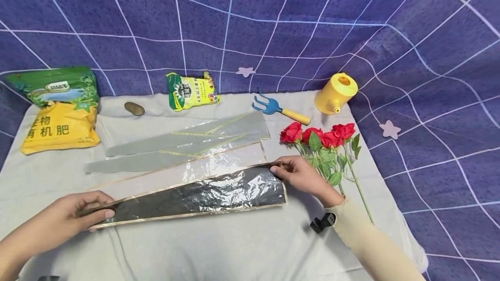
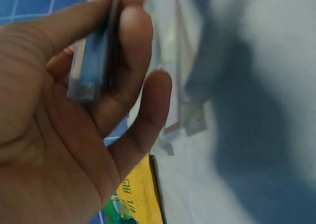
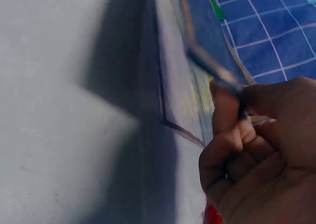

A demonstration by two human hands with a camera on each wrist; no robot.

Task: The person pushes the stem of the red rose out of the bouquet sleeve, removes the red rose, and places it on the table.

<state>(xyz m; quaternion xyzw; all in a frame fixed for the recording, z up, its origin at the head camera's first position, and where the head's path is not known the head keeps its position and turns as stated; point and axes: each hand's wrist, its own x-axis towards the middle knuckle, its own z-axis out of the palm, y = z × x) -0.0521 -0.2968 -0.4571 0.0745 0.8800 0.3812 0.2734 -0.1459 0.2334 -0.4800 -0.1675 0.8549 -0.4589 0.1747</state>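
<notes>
A long black bouquet wrapping sleeve [image 1: 203,194] with gold edging stretches between my two hands, its glossy film catching the light. My left hand [image 1: 74,216] pinches the narrow left end between thumb and fingers. At the wider right end, my right hand [image 1: 302,174] pinches the upper corner. Both wrist views show the sleeve edge-on, held between the left hand [image 2: 98,85] and right hand [image 3: 261,145] fingers above the cloth. Partly hidden behind it, a white gold-edged sleeve [image 1: 226,159] lies flat. Two grey sleeves [image 1: 172,141] with yellow lines lie farther back.
Red roses [image 1: 332,138] with green stems lie beside my right hand. Along the back are a fertilizer bag [image 1: 60,129], a brown stone [image 1: 134,108], a small yellow-green packet [image 1: 192,92], a blue hand fork [image 1: 269,105] and a yellow watering can [image 1: 332,96]. Patterned blue cloth [image 1: 203,25] hangs behind.
</notes>
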